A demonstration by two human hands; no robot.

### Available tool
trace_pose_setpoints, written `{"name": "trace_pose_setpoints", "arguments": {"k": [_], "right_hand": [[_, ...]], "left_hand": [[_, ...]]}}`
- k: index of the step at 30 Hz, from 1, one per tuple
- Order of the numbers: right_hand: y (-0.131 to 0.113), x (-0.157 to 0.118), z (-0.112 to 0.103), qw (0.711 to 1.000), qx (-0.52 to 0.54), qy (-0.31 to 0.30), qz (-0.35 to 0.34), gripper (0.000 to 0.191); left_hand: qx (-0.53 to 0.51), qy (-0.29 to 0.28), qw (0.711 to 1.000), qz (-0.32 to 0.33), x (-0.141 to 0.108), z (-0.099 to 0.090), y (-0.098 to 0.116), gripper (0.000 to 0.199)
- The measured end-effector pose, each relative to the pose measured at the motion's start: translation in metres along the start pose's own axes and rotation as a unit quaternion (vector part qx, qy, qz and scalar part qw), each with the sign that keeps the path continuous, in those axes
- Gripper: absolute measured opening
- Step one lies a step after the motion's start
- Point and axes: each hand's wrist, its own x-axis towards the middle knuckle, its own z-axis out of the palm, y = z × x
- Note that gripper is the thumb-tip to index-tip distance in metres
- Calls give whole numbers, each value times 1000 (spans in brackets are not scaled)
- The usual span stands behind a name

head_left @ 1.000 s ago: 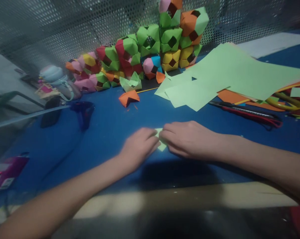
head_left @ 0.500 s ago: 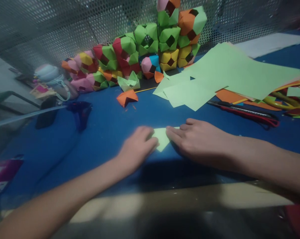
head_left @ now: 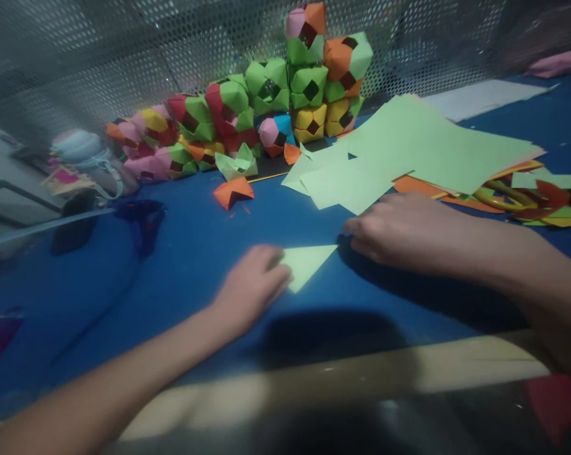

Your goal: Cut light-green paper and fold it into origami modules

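Note:
A pale green paper [head_left: 306, 262], folded into a triangle, lies on the blue tabletop with its long edge at the far side. Over its left end is my left hand [head_left: 251, 284], thumb and fingers gripping and pressing the paper; that corner is hidden beneath them. My right hand [head_left: 384, 229] hovers just beyond the right tip of the triangle, off the paper. Its fingers are curled together and I see nothing in them. A small orange folded paper piece [head_left: 233, 192] and a pale green folded piece [head_left: 238, 163] lie farther back.
Stacked multicoloured paper balls [head_left: 268, 85] stand along a perforated metal panel [head_left: 209, 31]. Pale green sheets [head_left: 408, 142] spread at the back right, near yellow-handled scissors [head_left: 508, 197] and scraps. A bottle [head_left: 88, 155] and a dark blue object [head_left: 141, 218] are on the left.
My right hand has slid off the paper to the right and lifted, uncovering the triangle's right tip. My left hand still holds the left end. The view has shifted slightly.

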Motion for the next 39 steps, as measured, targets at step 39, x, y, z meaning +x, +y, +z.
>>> {"name": "trace_pose_setpoints", "arguments": {"k": [39], "right_hand": [[-40, 9, 17, 995, 31, 88, -32, 16]], "left_hand": [[67, 21, 997, -29, 2, -12, -6, 58]]}}
